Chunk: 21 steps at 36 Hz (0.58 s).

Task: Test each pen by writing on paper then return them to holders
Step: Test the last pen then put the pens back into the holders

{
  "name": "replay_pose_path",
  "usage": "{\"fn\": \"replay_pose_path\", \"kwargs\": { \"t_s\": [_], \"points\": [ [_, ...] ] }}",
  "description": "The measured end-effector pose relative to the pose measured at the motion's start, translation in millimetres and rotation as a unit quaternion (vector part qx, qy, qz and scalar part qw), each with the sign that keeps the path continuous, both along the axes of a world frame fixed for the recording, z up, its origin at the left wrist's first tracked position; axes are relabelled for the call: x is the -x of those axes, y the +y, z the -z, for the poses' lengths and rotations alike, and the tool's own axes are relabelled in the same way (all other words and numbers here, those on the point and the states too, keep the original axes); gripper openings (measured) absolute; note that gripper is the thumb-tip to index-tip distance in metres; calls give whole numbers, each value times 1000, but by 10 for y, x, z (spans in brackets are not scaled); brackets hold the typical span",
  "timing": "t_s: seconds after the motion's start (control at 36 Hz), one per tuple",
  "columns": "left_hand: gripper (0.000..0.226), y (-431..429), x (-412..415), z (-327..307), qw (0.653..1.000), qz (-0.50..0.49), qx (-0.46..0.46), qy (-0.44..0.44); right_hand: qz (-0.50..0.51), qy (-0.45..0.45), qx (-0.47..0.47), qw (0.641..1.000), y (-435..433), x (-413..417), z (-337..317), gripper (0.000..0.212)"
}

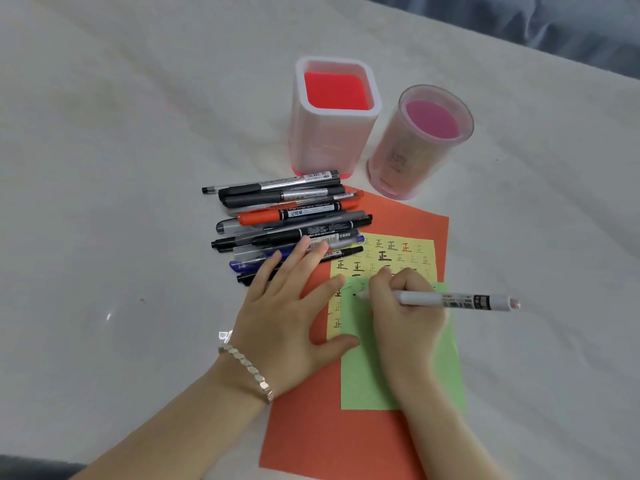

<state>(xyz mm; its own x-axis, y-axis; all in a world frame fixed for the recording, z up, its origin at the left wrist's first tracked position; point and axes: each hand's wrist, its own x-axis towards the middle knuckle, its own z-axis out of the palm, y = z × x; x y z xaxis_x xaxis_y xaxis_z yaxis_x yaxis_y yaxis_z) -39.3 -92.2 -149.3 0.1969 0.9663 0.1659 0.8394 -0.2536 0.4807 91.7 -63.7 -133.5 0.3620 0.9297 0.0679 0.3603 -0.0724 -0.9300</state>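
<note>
Head view. Grips a smooth white pen (457, 301) in the right hand (405, 303), fingers curled tight round the barrel near the tip, labelled back end pointing right. Holds the tip over the upper left of a matte green sheet (367, 375); too blurred to tell whether it touches.

Presses the left hand (284, 306) flat, fingers straight and spread, across the sheets' left edges and onto a loose pile of pens (291, 216): black, grey, orange and blue plastic barrels, roughly parallel, the nearest partly hidden under the fingers. Faceted metal bracelet (249, 368) on that wrist.

Green sheet over a yellow sheet (429, 251) of repeated written marks, both on orange paper (311, 438) cut off at the bottom edge.

Behind, upright and just beside each other on creased pale cloth (138, 133): a square white holder (332, 140) and a round translucent pink holder (408, 161).
</note>
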Motion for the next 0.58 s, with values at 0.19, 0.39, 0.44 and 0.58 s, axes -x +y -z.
{"fn": "replay_pose_path", "kwargs": {
  "t_s": [0.19, 0.39, 0.44, 0.58],
  "points": [
    [64, -7, -8, -4, 1000, -2, 9, 0, -15, -30, 1, 999, 11, 15, 7, 36],
    [63, -5, -11, -10, 1000, -3, 6, -1, -18, -38, 5, 999, 14, 14, 14, 33],
    [64, -9, -9, -11, 1000, -3, 9, 1, -22, -43, 0, 999, 17, 16, 10, 34],
    [64, -9, -8, -10, 1000, -3, 13, 5, -28, -58, 0, 998, 19, 23, 19, 34]
  ]
}}
